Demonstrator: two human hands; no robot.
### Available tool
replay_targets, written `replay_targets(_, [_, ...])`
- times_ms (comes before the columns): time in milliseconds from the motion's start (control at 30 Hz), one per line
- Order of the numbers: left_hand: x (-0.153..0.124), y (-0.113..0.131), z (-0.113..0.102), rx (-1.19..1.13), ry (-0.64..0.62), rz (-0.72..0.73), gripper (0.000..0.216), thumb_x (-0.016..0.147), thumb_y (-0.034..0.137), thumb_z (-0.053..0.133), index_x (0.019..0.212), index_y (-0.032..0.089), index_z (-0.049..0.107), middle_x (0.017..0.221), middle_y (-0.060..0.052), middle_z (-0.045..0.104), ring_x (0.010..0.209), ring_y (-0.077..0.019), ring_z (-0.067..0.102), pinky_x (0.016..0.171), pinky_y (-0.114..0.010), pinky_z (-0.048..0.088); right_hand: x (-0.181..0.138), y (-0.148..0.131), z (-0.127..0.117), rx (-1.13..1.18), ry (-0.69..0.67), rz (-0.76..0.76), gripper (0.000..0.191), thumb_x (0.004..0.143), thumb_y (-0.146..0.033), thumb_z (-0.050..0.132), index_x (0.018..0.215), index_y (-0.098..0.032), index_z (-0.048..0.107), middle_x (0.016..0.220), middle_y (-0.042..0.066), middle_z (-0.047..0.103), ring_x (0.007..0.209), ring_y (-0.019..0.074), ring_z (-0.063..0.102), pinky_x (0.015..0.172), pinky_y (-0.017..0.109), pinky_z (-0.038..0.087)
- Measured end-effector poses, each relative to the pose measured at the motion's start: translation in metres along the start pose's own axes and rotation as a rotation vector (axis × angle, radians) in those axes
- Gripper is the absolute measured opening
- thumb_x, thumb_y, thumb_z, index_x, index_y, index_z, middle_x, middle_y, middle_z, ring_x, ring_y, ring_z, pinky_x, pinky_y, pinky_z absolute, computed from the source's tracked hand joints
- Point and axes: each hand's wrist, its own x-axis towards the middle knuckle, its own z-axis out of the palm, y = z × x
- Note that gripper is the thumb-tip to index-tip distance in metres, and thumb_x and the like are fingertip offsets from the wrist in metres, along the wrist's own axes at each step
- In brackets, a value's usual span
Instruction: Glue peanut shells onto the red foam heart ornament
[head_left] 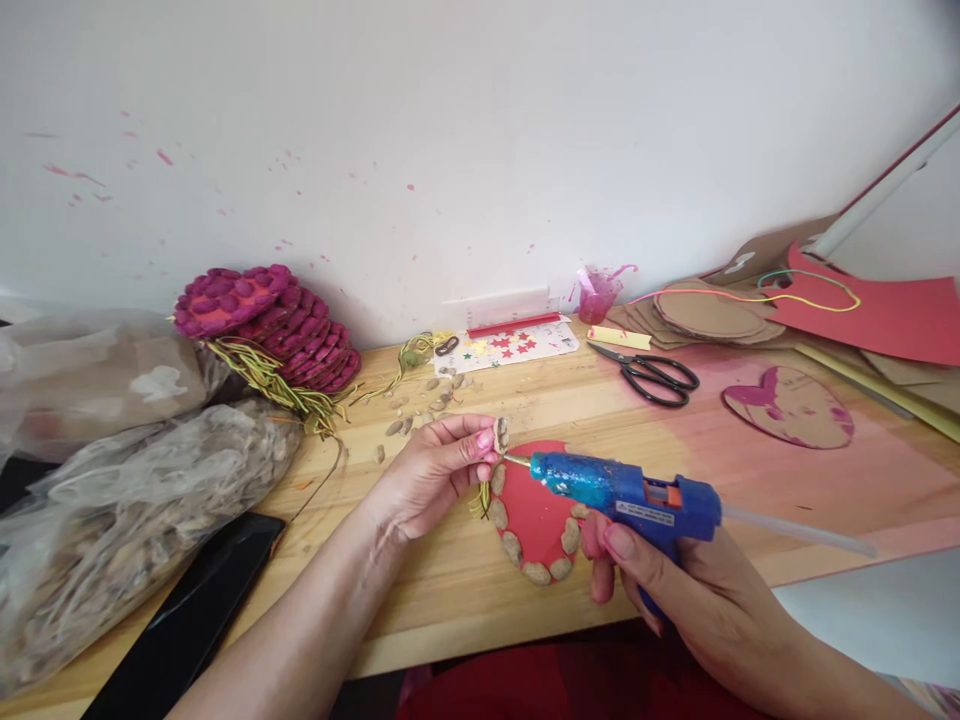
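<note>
My left hand pinches a small tan shell piece between thumb and fingertips, just above a red heart-shaped card. Several shell pieces line the edge of that card. My right hand grips a blue hot glue gun, a finger on the trigger. Its nozzle points left and touches the underside of the held shell. A clear glue stick juts from the back of the gun.
Black scissors lie behind the card. Stacked magenta shell-covered hearts with green strings sit far left, above plastic bags of shells. Loose shells, a star sticker sheet, cardboard hearts and red paper spread across the wooden table.
</note>
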Motion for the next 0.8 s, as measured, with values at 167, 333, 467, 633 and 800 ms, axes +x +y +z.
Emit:
replay_targets(167, [-0.0006,-0.0001,0.0018,0.01,0.009,-0.001,0.027,0.062,0.02,0.092,0.081,0.01,0.075,0.067,-0.002,0.066,0.059,-0.0074,0.06,0.054,-0.015,0.051,-0.0009,0.0013,0.0017,0.027,-0.001,0.003,0.033,0.1,-0.045,0.047,0.081,-0.025,0.065,0.079,0.001,0.067,0.057,0.0119,0.055,0.045,0.023,0.047])
replay_targets(333, [-0.0004,-0.0006,0.0023,0.006,0.008,-0.001,0.027,0.062,0.02,0.092,0.081,0.01,0.075,0.067,-0.002,0.067,0.058,-0.0071,0.06,0.053,-0.014,0.051,-0.0027,-0.0001,0.0015,0.019,-0.023,0.022,0.038,0.1,-0.045,0.047,0.074,-0.024,0.063,0.08,0.001,0.067,0.056,0.0109,0.054,0.046,0.023,0.048])
replay_targets(467, [-0.0005,-0.0005,0.0022,0.005,0.015,-0.001,0.028,0.061,0.019,0.092,0.081,0.01,0.075,0.068,-0.002,0.067,0.059,-0.0073,0.061,0.053,-0.014,0.051,-0.0015,-0.0007,0.001,0.01,-0.026,0.013,0.037,0.101,-0.045,0.046,0.075,-0.024,0.064,0.081,0.001,0.067,0.058,0.0116,0.055,0.046,0.023,0.048])
replay_targets(633, [0.0004,-0.0004,0.002,0.0,0.004,0.0,0.027,0.062,0.019,0.092,0.081,0.01,0.075,0.067,-0.002,0.067,0.058,-0.0071,0.061,0.053,-0.015,0.052,-0.0007,-0.0009,0.0003,-0.019,-0.026,0.002,0.037,0.101,-0.044,0.046,0.077,-0.024,0.066,0.08,0.0,0.066,0.055,0.0107,0.054,0.047,0.023,0.047])
replay_targets(800, [0.0009,-0.0021,0.0002,-0.005,-0.008,-0.002,0.027,0.063,0.02,0.092,0.081,0.011,0.075,0.067,-0.002,0.067,0.059,-0.0072,0.061,0.054,-0.015,0.052,-0.0018,0.0009,-0.0003,-0.031,-0.008,-0.025,0.038,0.101,-0.044,0.047,0.074,-0.024,0.065,0.076,-0.001,0.065,0.051,0.0095,0.053,0.045,0.023,0.046])
